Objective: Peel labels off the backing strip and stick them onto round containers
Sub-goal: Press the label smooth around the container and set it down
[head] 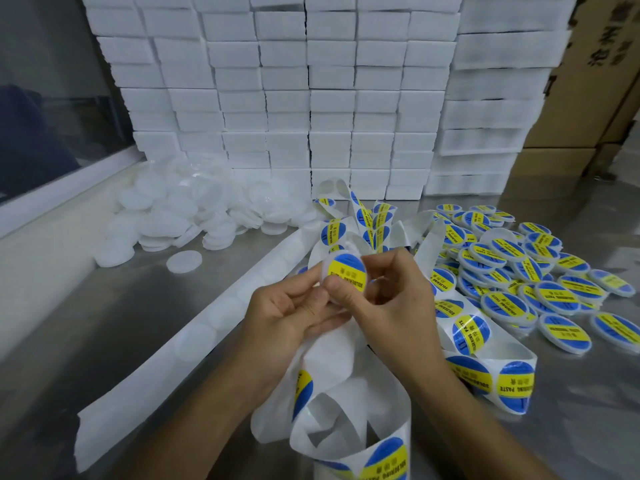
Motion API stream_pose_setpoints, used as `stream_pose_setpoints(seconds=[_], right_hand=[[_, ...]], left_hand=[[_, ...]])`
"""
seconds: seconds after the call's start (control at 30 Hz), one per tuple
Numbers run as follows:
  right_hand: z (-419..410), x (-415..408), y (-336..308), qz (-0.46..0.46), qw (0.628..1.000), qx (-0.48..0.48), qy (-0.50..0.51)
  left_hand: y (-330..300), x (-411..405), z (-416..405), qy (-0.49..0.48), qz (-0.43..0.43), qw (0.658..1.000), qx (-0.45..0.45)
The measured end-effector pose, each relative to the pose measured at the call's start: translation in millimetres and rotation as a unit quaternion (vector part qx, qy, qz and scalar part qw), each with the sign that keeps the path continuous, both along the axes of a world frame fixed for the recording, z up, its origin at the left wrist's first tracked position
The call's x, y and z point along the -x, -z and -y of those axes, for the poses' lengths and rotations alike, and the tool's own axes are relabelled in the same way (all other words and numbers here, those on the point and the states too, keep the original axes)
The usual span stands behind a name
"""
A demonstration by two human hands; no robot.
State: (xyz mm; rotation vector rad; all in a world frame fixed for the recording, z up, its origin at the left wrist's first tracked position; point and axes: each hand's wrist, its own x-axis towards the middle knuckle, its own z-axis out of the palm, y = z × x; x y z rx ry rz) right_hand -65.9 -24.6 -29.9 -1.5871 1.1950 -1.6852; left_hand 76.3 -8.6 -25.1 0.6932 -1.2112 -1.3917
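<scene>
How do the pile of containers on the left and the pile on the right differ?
The left pile is plain white, with no labels; the right pile carries blue and yellow labels. The left pile lies by the window wall, heaped deep; the right pile spreads flatter on the metal table, beside the label strip. Both hold round, shallow white containers.
</scene>
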Motion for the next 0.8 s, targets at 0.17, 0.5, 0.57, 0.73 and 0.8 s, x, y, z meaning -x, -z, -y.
stream_pose_setpoints(seconds=[0.17, 0.5, 0.57, 0.73, 0.8], right_hand=[[3, 3, -1, 0.048, 0.998, 0.013, 0.023], [1, 4, -7, 0.002, 0.995, 0.017, -0.097], [2, 8, -10, 0.018, 0.995, 0.013, -0.094], [11, 32, -18, 0.0, 1.0, 0.014, 0.026], [19, 49, -21, 0.014, 0.995, 0.003, 0.101]], left_hand=[[0, 0, -2, -0.005, 0.067, 0.997, 0.038], [-2, -6, 4, -0.105, 0.057, 0.992, 0.032], [-2, -4, 3, -0.108, 0.067, 0.991, 0.036], [3, -2, 1, -0.171, 0.198, 0.963, 0.067], [5, -2, 2, -0.155, 0.237, 0.957, 0.06]])
